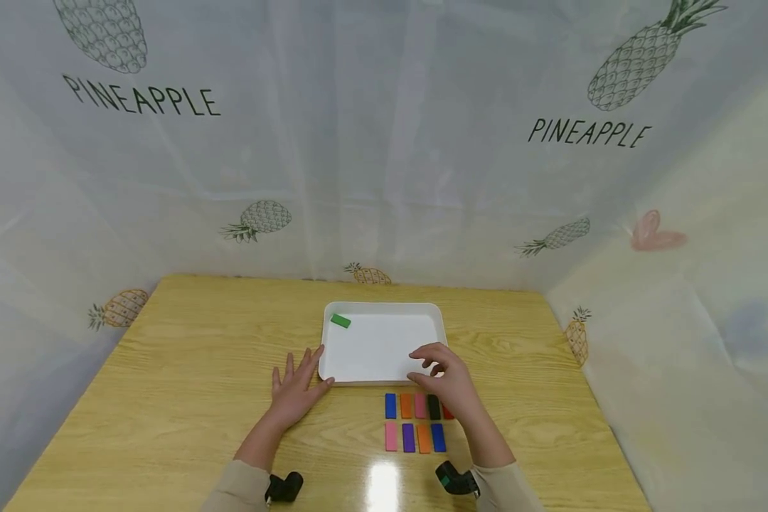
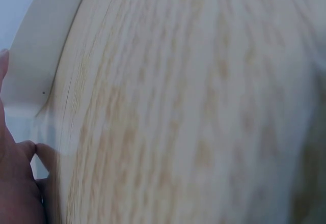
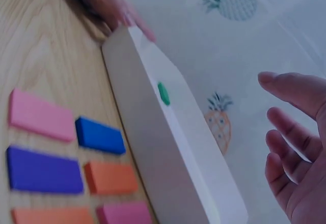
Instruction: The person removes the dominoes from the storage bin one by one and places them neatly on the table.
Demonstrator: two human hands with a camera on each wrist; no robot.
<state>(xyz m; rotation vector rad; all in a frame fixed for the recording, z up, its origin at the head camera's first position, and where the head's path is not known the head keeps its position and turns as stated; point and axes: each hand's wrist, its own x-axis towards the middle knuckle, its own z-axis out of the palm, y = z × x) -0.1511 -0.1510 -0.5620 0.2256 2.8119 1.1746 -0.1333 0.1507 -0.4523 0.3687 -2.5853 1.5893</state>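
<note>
A white tray sits on the table with one green block lying in its far left corner. My left hand is spread at the tray's near left corner, its index finger and thumb against the rim. Over the tray's near right part is my right hand, fingers loosely bent and apart from the thumb. Nothing shows between them in the right wrist view, where the same hand appears beside the tray wall.
Two rows of coloured blocks lie in front of the tray. The nearer row has pink, purple, orange and blue; the farther has blue, orange, pink, black and a partly hidden red.
</note>
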